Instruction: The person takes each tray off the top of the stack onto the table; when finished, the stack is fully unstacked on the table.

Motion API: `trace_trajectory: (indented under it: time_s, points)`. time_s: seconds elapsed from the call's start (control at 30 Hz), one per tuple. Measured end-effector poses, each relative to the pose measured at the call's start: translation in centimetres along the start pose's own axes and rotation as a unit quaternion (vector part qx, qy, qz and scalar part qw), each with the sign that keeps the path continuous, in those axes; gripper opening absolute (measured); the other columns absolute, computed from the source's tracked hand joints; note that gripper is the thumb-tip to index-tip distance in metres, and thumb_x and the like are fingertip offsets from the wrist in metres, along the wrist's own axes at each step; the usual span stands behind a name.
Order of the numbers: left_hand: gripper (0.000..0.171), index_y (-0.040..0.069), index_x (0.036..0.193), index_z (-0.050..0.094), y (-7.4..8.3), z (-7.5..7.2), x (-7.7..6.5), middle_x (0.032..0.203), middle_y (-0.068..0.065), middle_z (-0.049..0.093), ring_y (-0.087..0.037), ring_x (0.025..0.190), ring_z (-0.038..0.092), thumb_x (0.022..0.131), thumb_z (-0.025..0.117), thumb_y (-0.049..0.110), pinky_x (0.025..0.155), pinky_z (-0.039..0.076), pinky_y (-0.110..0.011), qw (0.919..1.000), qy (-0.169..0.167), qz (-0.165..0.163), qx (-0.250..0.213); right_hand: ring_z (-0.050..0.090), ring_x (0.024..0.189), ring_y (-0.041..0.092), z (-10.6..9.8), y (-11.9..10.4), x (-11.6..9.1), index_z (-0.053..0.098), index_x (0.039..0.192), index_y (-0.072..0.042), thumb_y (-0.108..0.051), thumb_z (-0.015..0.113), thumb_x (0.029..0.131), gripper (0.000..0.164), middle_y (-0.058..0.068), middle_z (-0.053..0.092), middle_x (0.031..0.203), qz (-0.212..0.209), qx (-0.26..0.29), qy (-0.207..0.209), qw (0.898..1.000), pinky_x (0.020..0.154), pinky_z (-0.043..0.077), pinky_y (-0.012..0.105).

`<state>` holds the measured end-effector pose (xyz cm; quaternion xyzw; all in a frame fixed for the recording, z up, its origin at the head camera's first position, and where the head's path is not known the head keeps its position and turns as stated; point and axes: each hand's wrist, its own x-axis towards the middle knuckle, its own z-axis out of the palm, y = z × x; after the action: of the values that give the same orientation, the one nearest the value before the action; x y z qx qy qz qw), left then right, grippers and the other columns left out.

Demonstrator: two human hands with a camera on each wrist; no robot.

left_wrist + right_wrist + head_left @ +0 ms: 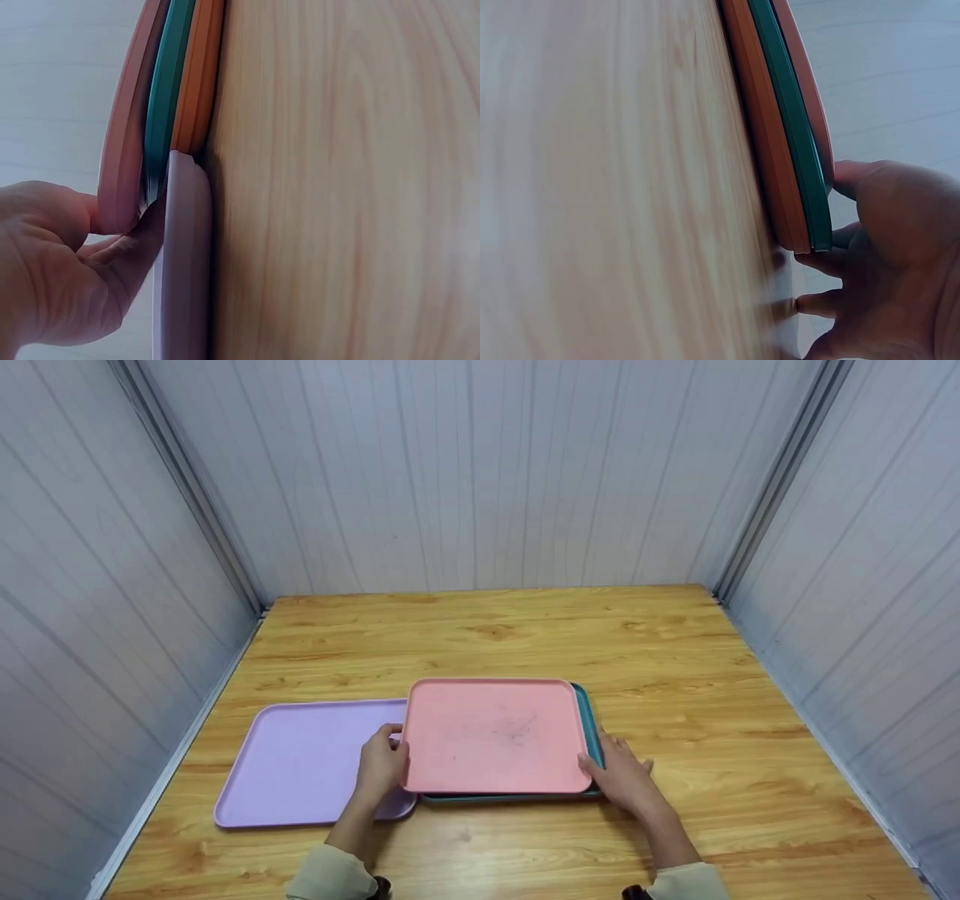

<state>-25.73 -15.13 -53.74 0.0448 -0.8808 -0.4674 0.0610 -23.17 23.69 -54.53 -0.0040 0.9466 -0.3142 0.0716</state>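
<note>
A pink tray [487,735] lies over a teal tray [589,724], shifted to the left of it. Under both is an orange tray [196,82], hidden in the head view. My left hand [381,765] pinches the pink tray's left edge, thumb on the outside and fingers beneath, with a gap opening between pink and teal there. My right hand [624,776] has its thumb on the pink tray's right rim, while its other fingers spread along the side of the teal and orange trays. A purple tray [300,765] lies at the left, under my left hand.
The trays lie on a wood-grain table [495,630]. Pale panelled walls [472,472] close it in at the back, left and right. The purple tray's right edge meets the stack's left side.
</note>
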Motion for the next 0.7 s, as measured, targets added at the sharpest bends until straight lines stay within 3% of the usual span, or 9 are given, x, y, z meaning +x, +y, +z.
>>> trace_trajectory:
  time_s: [0.13,0.27,0.4,0.53,0.7]
  points:
    - [0.039,-0.012,0.131,0.057,0.1,-0.6,-0.5,0.096,-0.024,0.072,-0.029,0.081,0.070,0.095,0.057,0.001,0.068,0.060,-0.039,0.9990,-0.037,-0.010,-0.024,0.018,0.147,0.049,0.0,-0.2,0.0,0.023,0.159,0.001,-0.040,0.052,0.104,0.074,0.029,0.037,0.155,0.001,0.003,0.001,1.000,0.103,-0.002,0.085]
    - [0.050,-0.011,0.140,0.049,0.5,-1.6,-1.3,0.096,-0.021,0.070,-0.025,0.072,0.068,0.092,0.057,-0.001,0.057,0.058,-0.034,0.9933,-0.089,-0.046,-0.058,0.018,0.147,0.050,0.0,-0.3,0.0,0.023,0.159,0.001,-0.039,0.052,0.104,0.073,0.029,0.036,0.155,-0.002,0.002,0.003,1.000,0.103,-0.001,0.085]
    - [0.068,-0.009,0.149,0.038,1.1,-2.4,-2.1,0.096,-0.020,0.065,-0.022,0.063,0.065,0.083,0.057,-0.010,0.051,0.058,-0.033,0.9753,-0.145,-0.100,-0.133,0.017,0.147,0.050,0.0,-0.3,0.0,0.022,0.159,0.001,-0.039,0.052,0.104,0.074,0.028,0.035,0.156,-0.002,0.003,0.002,1.000,0.103,-0.002,0.085]
    - [0.082,-0.009,0.153,0.027,1.5,-2.9,-2.8,0.099,-0.024,0.059,-0.024,0.062,0.065,0.078,0.060,-0.018,0.054,0.060,-0.035,0.9531,-0.188,-0.142,-0.191,0.017,0.147,0.050,0.0,-0.2,0.0,0.022,0.159,0.001,-0.040,0.052,0.104,0.074,0.028,0.034,0.157,-0.003,0.001,0.001,1.000,0.102,-0.002,0.085]
    - [0.082,-0.009,0.153,0.026,1.4,-2.8,-3.2,0.102,-0.027,0.059,-0.026,0.069,0.066,0.078,0.054,-0.024,0.057,0.061,-0.034,0.9455,-0.189,-0.154,-0.215,0.015,0.148,0.050,0.1,-0.1,0.1,0.022,0.159,0.001,-0.041,0.052,0.105,0.075,0.028,0.033,0.157,0.000,0.008,-0.003,1.000,0.101,-0.004,0.085]
